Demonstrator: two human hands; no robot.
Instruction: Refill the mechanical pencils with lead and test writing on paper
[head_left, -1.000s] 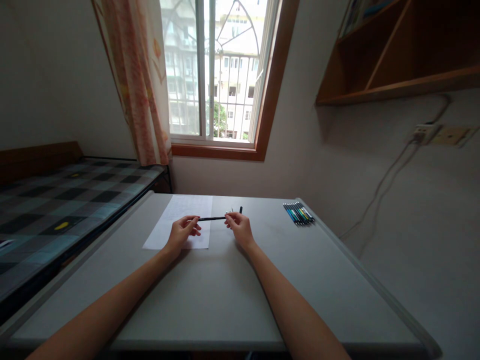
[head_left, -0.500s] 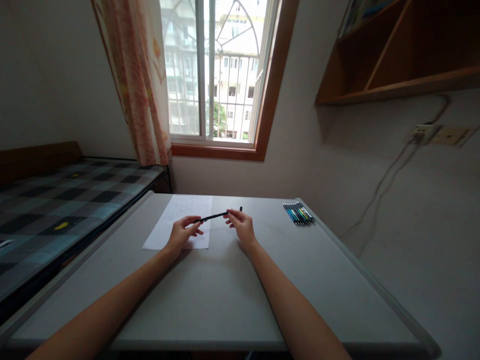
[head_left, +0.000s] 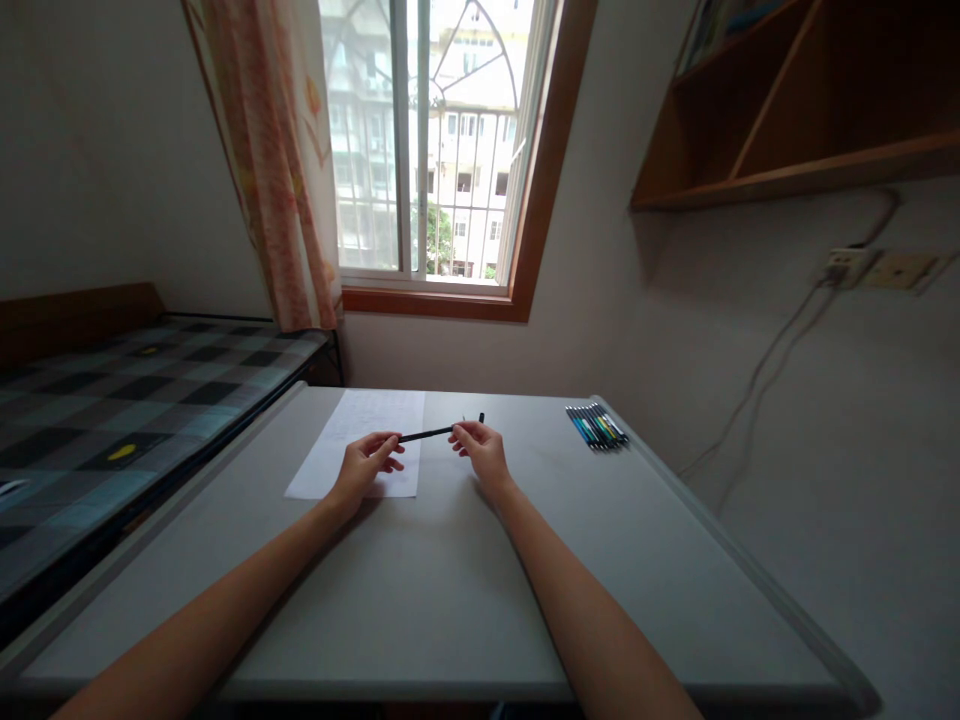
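A slim black pen (head_left: 426, 434) spans the gap between my hands, just above the table. My left hand (head_left: 367, 462) is closed on its left end, thumb and fingers pinching it over the sheet of white paper (head_left: 322, 475). At the pen's right end, my right hand (head_left: 480, 450) grips it between thumb and fingertips. Behind the right hand a small black piece (head_left: 481, 417) pokes up, mostly hidden; I cannot tell whether it is a cap or another part. Faint writing shows on the paper.
A row of several pens (head_left: 597, 427) lies near the far right corner of the white table (head_left: 420, 600). To the left stands a bed with a checked cover (head_left: 202, 365). A wooden shelf (head_left: 795, 175) hangs on the right wall above a socket with cables (head_left: 847, 268).
The left hand has slid slightly along the pen's left end, covering more of it, and the pen now lies a little flatter. The right hand has hardly moved.
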